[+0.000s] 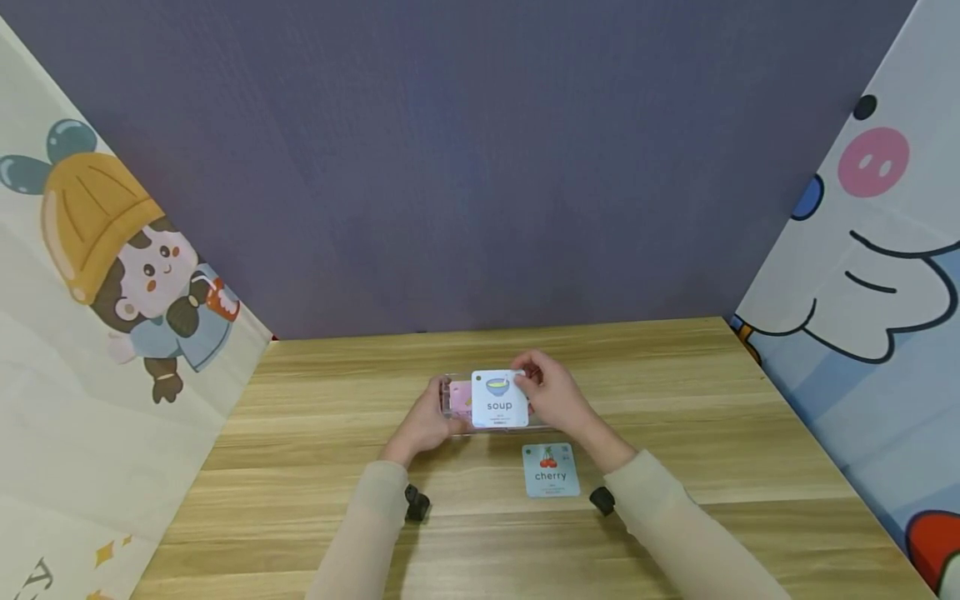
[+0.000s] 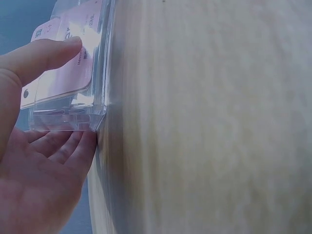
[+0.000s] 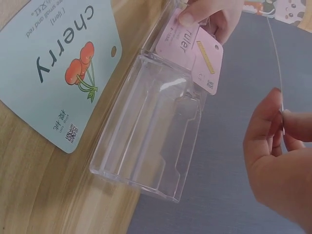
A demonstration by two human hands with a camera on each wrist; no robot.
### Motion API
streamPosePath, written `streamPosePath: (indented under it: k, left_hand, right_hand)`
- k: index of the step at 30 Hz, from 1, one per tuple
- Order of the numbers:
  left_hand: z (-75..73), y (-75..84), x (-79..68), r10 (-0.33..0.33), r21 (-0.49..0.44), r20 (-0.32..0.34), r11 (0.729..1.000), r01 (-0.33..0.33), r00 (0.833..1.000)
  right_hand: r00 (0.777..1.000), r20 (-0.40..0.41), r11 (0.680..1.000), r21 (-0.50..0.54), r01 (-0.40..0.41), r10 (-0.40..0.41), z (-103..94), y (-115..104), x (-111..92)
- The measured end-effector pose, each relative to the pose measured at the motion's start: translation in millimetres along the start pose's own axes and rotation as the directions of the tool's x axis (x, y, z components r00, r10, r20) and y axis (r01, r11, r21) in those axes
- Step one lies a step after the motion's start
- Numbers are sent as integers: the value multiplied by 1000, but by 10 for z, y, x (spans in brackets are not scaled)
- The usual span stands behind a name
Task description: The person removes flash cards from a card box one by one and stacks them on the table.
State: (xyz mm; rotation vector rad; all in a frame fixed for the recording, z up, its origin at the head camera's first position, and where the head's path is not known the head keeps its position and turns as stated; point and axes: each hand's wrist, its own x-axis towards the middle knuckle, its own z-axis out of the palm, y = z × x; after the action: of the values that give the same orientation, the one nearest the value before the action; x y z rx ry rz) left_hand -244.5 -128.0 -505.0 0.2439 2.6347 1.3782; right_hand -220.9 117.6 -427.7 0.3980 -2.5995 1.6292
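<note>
A cartoon figure in an orange hat (image 1: 168, 275) adorns the left of the frame; at lower centre, a person's left hand (image 1: 424, 421) grips one end of a clear plastic holder (image 3: 141, 126), thumb over a pink "ruler" card (image 3: 181, 44); just right, a white "soup" card (image 1: 499, 408), apart from the holder, is pinched by the right hand (image 1: 555, 396); below, a pale blue "cherry" card (image 1: 551, 481) lies on the wooden table (image 1: 262, 483); a pig-snouted cartoon (image 1: 873, 162) occupies the far right.
</note>
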Motion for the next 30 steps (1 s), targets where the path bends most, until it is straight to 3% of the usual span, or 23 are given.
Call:
streamPosePath:
  k: [30]
  left_hand:
    - [18, -12, -7, 11, -35, 3, 999, -11, 1000]
  right_hand:
    - [1000, 4, 1000, 3, -9, 9, -139, 2, -161]
